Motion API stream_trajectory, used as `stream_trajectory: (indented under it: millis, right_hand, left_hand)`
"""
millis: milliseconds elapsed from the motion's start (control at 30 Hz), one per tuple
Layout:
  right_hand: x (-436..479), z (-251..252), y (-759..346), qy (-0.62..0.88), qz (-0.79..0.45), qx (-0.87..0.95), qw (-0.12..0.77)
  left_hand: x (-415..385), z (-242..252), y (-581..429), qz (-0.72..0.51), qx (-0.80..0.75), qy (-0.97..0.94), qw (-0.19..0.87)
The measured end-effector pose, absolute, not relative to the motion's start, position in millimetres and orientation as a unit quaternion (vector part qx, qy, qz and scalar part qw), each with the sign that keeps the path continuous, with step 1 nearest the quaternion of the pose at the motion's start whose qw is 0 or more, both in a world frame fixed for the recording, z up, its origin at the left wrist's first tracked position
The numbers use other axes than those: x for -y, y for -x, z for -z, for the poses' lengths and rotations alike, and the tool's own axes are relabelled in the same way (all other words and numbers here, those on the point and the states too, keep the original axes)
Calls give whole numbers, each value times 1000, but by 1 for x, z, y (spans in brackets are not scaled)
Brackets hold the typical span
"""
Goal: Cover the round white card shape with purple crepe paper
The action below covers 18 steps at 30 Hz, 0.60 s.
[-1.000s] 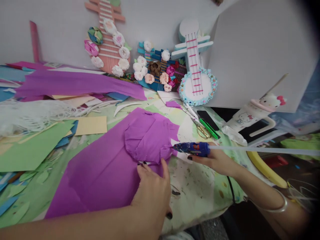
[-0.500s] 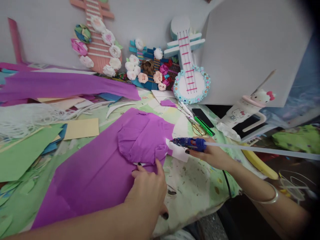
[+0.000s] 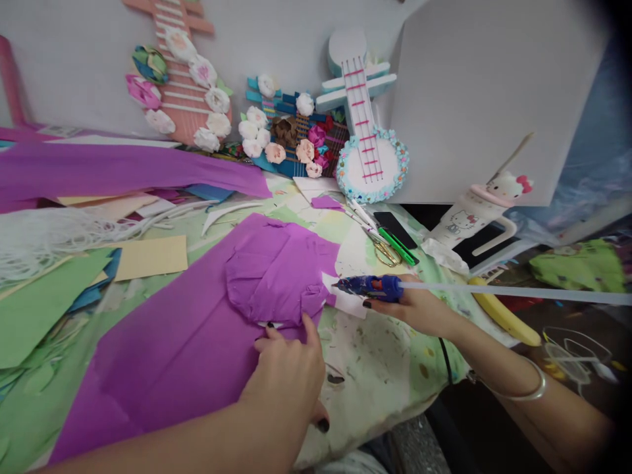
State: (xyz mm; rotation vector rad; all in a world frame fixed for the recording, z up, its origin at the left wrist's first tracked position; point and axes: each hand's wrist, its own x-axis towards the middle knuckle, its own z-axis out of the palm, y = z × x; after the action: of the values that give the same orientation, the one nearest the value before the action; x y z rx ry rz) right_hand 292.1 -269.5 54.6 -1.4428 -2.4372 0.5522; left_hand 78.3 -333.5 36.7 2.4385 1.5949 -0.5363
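In the head view, a rounded piece wrapped in purple paper (image 3: 269,270) lies on a larger sheet of purple paper (image 3: 172,355). My left hand (image 3: 286,368) rests with its fingers apart at the near edge of the wrapped piece, fingertips touching it. A blue glue gun (image 3: 372,287) is gripped in my right hand (image 3: 424,306), with a long translucent glue stick (image 3: 518,291) running out of its back. The nozzle points left, close to a white strip (image 3: 350,305) that sticks out from the wrapped piece's right side. My right fingers are partly hidden behind the gun.
Gold-handled scissors (image 3: 388,253), a green cutter (image 3: 399,247) and a dark phone (image 3: 395,229) lie beyond the gun. Decorated toy guitars (image 3: 372,158) lean along the wall. At right are a cup (image 3: 464,217) and a banana (image 3: 508,319). Paper scraps (image 3: 151,257) and white string (image 3: 59,237) cover the left.
The whole view has shifted slightly, with things sitting a little further left. The glue gun's nozzle is slightly lower beside the white strip. My left hand keeps its place on the wrapped piece.
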Motion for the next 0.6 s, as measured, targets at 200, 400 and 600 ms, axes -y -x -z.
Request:
stream_trajectory:
  millis: [200,400,600]
  right_hand:
    - [256,-52,-296,505,-192,825,168]
    - [238,-45,-297,507,-218,813,187]
    - [227,-47,-290,513,-238,803,186]
  left_hand:
    - [332,-35,-80,184,-548,-810,98]
    - [330,-38,-80,198,-541,-809,112]
    - [331,-35,-80,193,-544,-809,111]
